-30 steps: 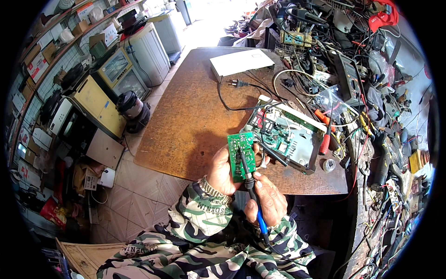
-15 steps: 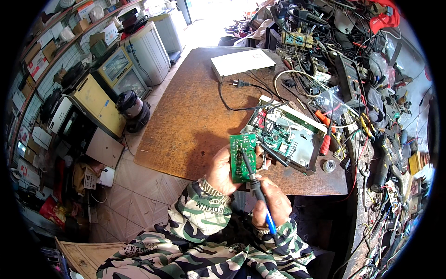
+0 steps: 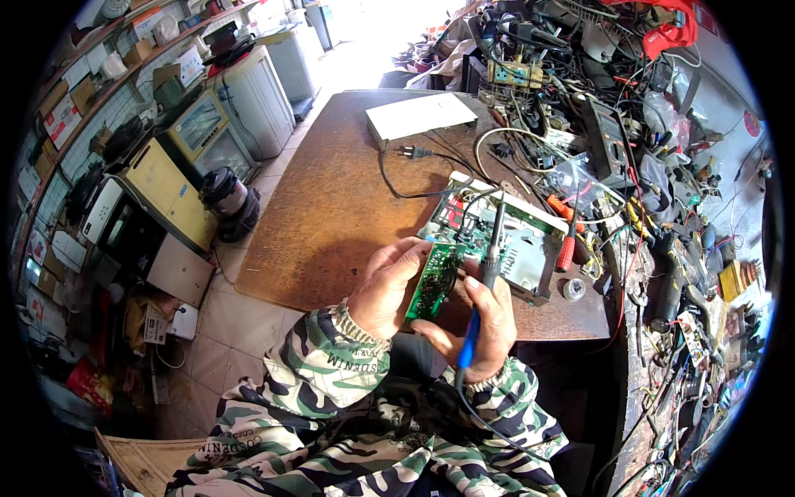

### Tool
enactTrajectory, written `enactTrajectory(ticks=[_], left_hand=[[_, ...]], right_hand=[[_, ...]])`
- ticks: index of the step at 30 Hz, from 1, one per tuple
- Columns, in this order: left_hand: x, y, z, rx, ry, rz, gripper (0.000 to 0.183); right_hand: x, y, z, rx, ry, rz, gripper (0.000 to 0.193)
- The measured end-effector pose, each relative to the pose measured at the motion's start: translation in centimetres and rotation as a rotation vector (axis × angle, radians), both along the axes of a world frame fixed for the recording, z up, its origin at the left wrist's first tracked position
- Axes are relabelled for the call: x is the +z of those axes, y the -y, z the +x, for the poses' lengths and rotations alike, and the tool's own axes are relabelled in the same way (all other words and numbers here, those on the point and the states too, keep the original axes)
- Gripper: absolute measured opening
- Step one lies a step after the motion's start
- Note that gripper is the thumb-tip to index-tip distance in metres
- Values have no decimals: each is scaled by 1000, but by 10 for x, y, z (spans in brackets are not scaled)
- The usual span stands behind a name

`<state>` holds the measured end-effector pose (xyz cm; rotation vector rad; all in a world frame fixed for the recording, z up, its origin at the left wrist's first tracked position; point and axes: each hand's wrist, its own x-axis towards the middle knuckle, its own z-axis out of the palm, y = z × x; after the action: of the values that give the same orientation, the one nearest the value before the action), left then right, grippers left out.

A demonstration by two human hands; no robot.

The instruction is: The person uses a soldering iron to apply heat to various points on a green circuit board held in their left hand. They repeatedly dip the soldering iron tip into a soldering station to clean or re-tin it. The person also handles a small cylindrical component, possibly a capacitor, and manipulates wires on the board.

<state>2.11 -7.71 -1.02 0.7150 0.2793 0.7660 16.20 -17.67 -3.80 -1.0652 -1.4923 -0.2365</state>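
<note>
A green circuit board (image 3: 434, 280) stands tilted above the table's near edge, with my left hand (image 3: 387, 286) closed on its left side. My right hand (image 3: 484, 325) is wrapped round a soldering iron (image 3: 469, 335) with a blue and black handle. The iron's metal tip points up and away, apart from the board. Fingers of my right hand are close to the board's lower right; whether they touch it I cannot tell. Just beyond lies an opened metal device case (image 3: 534, 263) with another green board and wires inside.
On the wooden table (image 3: 306, 224) lie a white cover (image 3: 422, 116), a black power plug (image 3: 411, 151) and a small round container (image 3: 573, 288). A red-handled screwdriver (image 3: 566, 253) rests by the case. Tangled cables, tools and a multimeter (image 3: 609, 141) crowd the right side.
The soldering iron's tip has left the board's face and swung up and right. My left hand has turned the board so it shows narrower and more tilted. The view has shifted slightly.
</note>
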Motion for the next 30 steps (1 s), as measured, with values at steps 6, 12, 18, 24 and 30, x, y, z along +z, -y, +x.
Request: enactTrajectory(ticks=[6,12,18,24,30], left_hand=[[5,-6,6,52,-249,277,20],[12,-16,7,-163,-181,148,29],[27,-47,10,-413,-312,235,31],[24,-64,16,-514,-213,169,30],[10,-68,14,-533,-137,87,26]], right_hand=[[7,-8,9,67,-7,-10,86],[3,-5,15,130,-97,-77,104],[0,0,23,146,-187,-121,111],[8,-5,27,93,-103,-69,113],[9,-8,30,111,-60,-100,115]])
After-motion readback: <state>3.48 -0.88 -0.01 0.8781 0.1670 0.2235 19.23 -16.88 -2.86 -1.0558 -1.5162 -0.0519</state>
